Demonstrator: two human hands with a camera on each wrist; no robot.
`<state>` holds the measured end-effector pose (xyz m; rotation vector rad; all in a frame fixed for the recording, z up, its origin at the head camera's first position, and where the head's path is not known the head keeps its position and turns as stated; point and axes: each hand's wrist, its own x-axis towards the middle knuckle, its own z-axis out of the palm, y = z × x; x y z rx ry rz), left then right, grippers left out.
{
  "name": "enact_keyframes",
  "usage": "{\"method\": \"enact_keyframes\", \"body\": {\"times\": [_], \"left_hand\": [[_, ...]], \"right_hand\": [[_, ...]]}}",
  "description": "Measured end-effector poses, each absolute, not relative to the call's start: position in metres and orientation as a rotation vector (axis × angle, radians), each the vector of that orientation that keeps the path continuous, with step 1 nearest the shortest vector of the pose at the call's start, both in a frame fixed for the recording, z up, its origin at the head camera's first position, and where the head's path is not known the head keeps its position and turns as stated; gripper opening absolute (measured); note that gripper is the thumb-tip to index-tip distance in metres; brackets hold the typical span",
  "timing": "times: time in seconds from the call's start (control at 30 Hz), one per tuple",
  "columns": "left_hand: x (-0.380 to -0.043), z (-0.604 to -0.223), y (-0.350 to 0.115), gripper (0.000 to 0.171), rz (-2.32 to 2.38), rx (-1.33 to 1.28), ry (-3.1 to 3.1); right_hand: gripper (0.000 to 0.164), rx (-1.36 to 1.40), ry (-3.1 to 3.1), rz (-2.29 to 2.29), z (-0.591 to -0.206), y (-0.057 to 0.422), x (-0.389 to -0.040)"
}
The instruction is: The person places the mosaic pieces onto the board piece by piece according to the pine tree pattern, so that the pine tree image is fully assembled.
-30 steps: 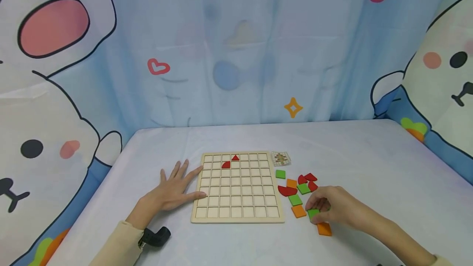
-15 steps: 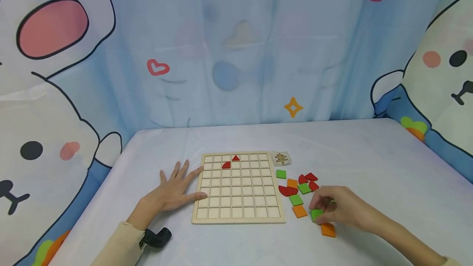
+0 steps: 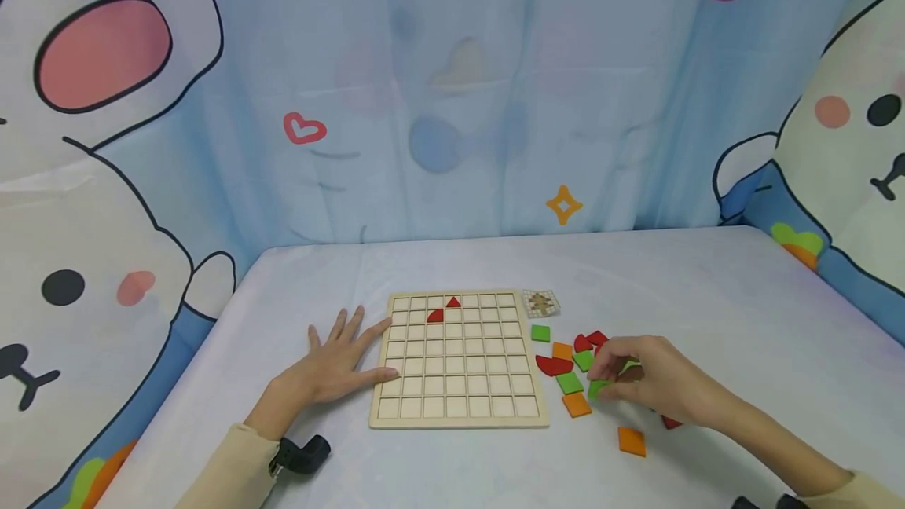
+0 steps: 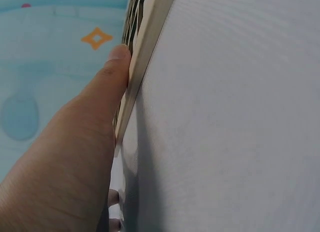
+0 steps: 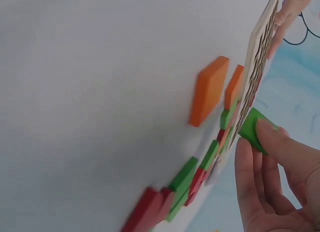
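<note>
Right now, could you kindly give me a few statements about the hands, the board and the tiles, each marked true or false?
1. The right hand pinches a green tile. True.
2. The left hand lies flat, its thumb against the board. True.
3. The board holds four red pieces. False: only two, a triangle and a quarter round, near its far edge.
4. The loose tiles lie left of the board. False: they lie on its right, like the orange tile.
5. A small card lies by the board's far right corner. True.
</note>
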<state>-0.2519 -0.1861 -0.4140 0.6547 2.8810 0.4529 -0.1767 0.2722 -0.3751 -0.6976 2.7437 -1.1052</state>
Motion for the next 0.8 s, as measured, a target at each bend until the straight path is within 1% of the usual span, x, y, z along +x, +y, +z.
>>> {"method": "enact_keyframes", "body": {"times": [0.23, 0.57, 0.8], "left_hand": [[-0.252, -0.415, -0.187, 0.089, 0.438, 0.656, 2.888], [-0.253, -0.414, -0.187, 0.09, 0.448, 0.662, 2.877], [-0.254, -0.415, -0.187, 0.089, 0.435, 0.639, 2.877]], "right_hand": [[0.018, -0.8, 2.829, -1.108, -0.364, 0.242, -0.198], [0.013, -0.939, 2.753, -1.209, -0.359, 0.195, -0.24], [0.012, -0.913, 2.734, -1.227, -0.364, 0.172, -0.265]]}}
